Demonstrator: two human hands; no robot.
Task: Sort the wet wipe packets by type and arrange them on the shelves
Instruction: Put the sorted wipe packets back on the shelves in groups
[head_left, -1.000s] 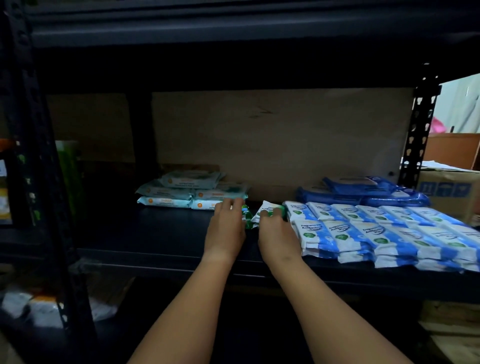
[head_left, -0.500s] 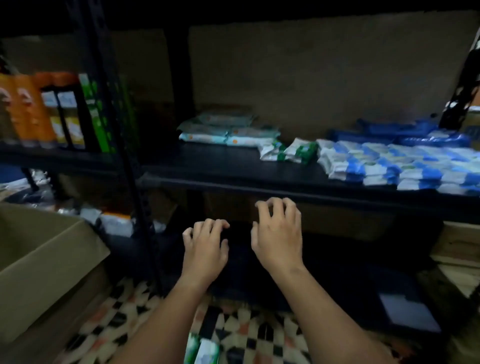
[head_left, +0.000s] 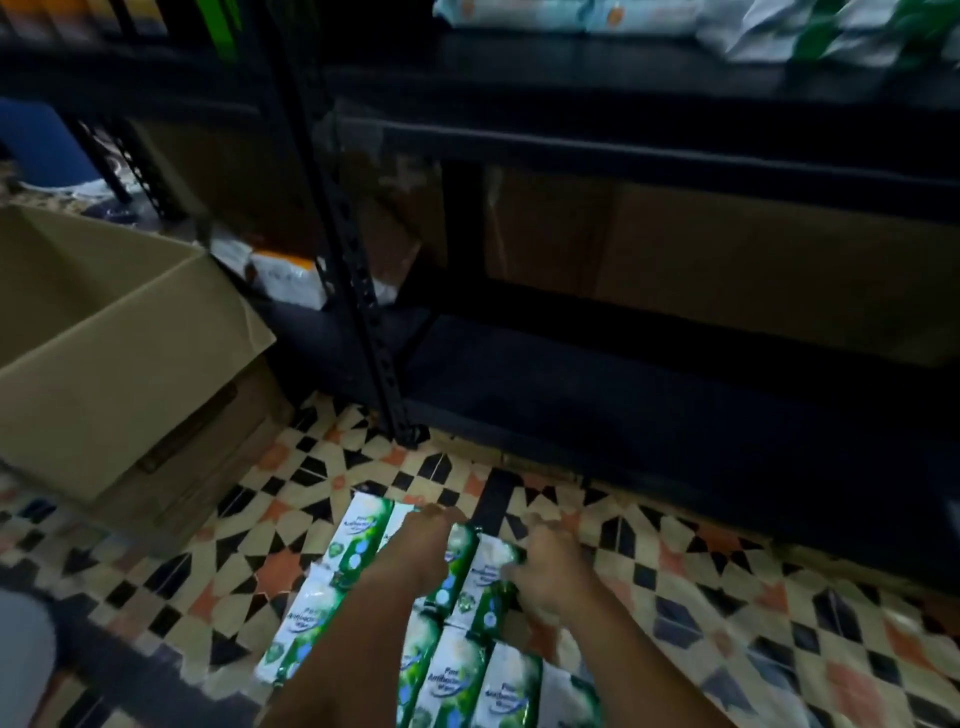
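dim, underexposed | motion blur throughout | shelf interior in deep shadow

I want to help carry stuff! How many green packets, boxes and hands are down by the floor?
Green packets: about 8 (the arms hide some)
Cardboard box: 1
Hands: 2, the left hand and the right hand
Total: about 11
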